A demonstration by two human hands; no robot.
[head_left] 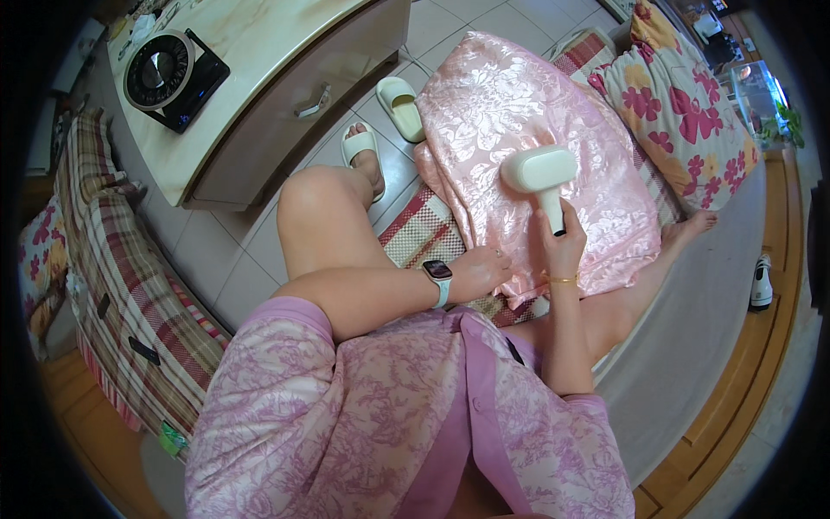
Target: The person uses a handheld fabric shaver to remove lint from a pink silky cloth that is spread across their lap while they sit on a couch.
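Observation:
Shiny pink floral satin fabric [480,97] lies bunched over a checked sofa cover before me. My right hand [563,240] grips the handle of a white handheld device [541,168], with a wide rounded head, which looks like a mite vacuum or garment steamer. Its head is over the middle of the fabric; whether it touches cannot be told. Near the fabric's lower left edge, my left hand [481,272] rests palm down, its fingertips on the cloth. A smartwatch [438,270] is on the left wrist, and a thin gold bracelet circles the right one.
Right of the fabric leans a flowered cushion [687,110]. A marble-topped table [259,39] with a round black cooktop-like appliance [159,71] stands at upper left. One pale green slipper [408,117] lies on the tiles; my foot wears the other. Farther left are a plaid-covered sofa [130,259] and dark remotes.

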